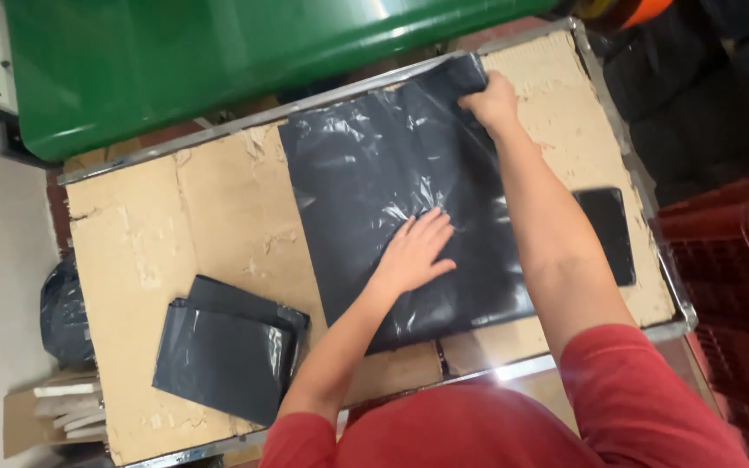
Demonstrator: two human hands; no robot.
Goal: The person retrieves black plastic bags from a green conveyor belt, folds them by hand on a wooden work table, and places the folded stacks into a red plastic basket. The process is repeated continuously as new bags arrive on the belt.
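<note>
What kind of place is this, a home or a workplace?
Probably a packing or dispatch workplace. A worn cardboard-covered table with a metal edge carries a large black plastic mailing bag under the left hand and right hand, a stack of smaller grey bags, and a red crate stands beside it.

Left hand [415,251] flat on black bag [374,173] (right hand [491,102] gripping its corner)
</note>
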